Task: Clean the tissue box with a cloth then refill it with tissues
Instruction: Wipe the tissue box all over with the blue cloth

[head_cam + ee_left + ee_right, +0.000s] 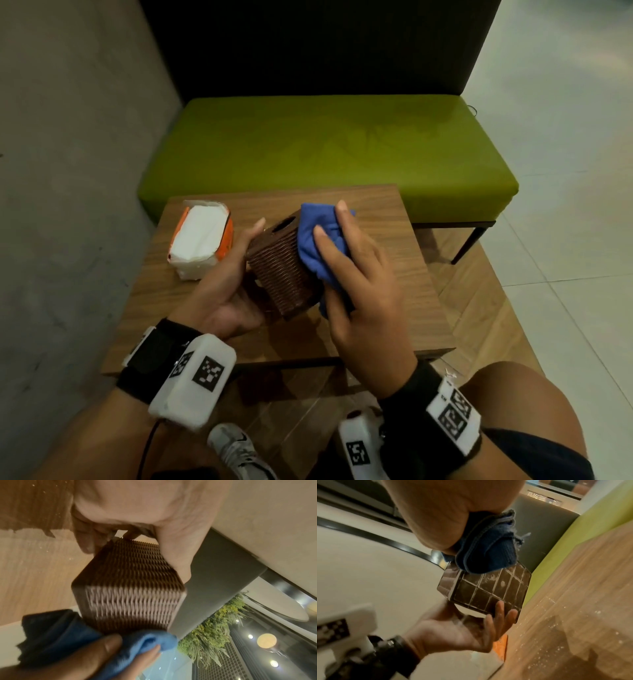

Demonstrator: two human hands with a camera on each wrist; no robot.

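A brown woven tissue box (pixel 279 270) is tilted above the wooden table (pixel 404 281). My left hand (pixel 236 274) holds it, thumb along the top edge by the oval opening and fingers under the gridded base (pixel 488 589). My right hand (pixel 346 260) grips a bunched blue cloth (pixel 318 240) and presses it against the box's right side. From the left wrist the cloth (pixel 142 646) sits at the box's (pixel 130 585) far end, pinched by the right hand's fingers (pixel 92 655). A white tissue pack (pixel 200 240) in an orange wrapper lies on the table's left.
A green cushioned bench (pixel 325 147) with a dark backrest stands right behind the table. A grey wall runs along the left. My knee (pixel 527 404) and a white shoe (pixel 236 448) are below the table's near edge. White specks dot the tabletop (pixel 573 615).
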